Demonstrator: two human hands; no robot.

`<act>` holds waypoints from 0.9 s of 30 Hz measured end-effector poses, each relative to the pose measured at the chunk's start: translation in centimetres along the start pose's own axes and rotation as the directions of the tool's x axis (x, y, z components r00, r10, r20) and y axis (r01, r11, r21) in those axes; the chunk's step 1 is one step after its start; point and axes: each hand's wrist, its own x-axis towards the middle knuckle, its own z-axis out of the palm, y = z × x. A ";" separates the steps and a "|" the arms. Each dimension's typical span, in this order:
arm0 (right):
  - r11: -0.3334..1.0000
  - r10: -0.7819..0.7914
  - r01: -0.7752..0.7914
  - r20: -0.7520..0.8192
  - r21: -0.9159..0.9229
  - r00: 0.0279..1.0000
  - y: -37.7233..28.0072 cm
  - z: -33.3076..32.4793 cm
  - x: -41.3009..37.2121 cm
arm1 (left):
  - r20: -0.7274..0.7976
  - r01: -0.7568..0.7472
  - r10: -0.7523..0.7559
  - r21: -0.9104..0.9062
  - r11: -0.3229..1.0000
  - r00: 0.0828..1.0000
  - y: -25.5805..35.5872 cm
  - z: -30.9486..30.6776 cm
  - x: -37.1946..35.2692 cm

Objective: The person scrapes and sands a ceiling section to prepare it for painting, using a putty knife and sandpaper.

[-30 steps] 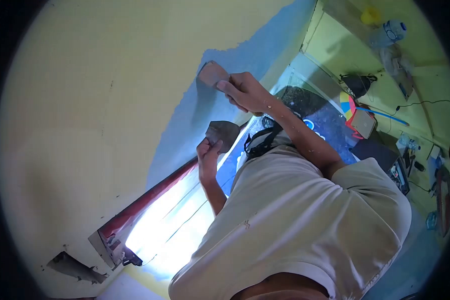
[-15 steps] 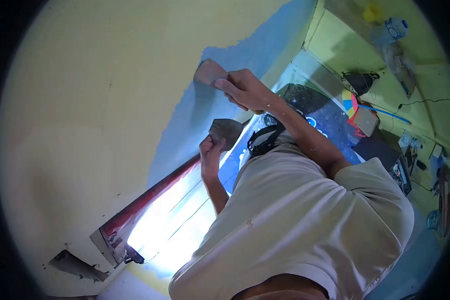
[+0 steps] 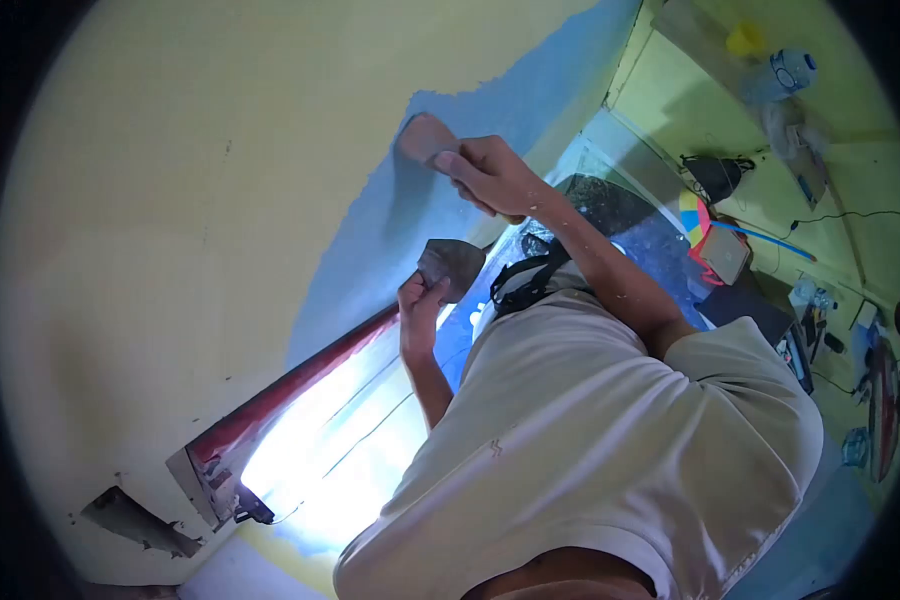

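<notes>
My right hand (image 3: 495,178) is closed around a scraper (image 3: 428,138), thumb on its broad, reddish-brown blade. The blade's far edge lies at or very near the wall, on the blue patch (image 3: 370,235) beside the ragged border of the cream surface (image 3: 190,200); exact contact is hard to tell. Lower and to the left, my left hand (image 3: 420,300) grips a second flat blade (image 3: 452,268), dark grey and wide, held up in front of the blue patch and apart from the first one. Its handle is hidden.
Below the blue patch runs a dark red frame (image 3: 300,375) above a bright opening (image 3: 340,440). A hole (image 3: 140,522) is at the lower left. On the right are a shelf (image 3: 705,45) with a plastic bottle (image 3: 790,72), a black bag (image 3: 718,175) and a blue stick (image 3: 770,240).
My right hand and its scraper have shifted slightly right and up. My left hand has barely moved. The view of the room has shifted slightly.
</notes>
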 end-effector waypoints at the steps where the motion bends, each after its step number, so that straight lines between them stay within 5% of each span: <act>1: 0.999 -0.024 0.025 0.020 -0.049 1.000 -0.6 0.3 0.1 | 0.005 -0.007 0.007 -0.012 1.000 1.000 -0.1 -0.3 0.0; 7: 0.985 0.059 -0.077 -0.118 -0.156 0.991 2.6 -3.3 -0.1 | -0.071 -0.020 0.015 -0.069 0.997 0.997 -1.0 -1.0 -0.2; 11: 0.992 0.085 -0.102 -0.218 -0.068 0.972 3.9 -7.9 -0.9 | -0.065 -0.023 0.018 -0.084 0.996 0.998 -0.1 -0.3 -0.7; 27: 0.999 0.016 -0.008 -0.151 0.051 0.988 5.4 -9.1 1.9 | -0.014 0.003 -0.003 0.011 1.000 1.000 0.2 -1.6 0.4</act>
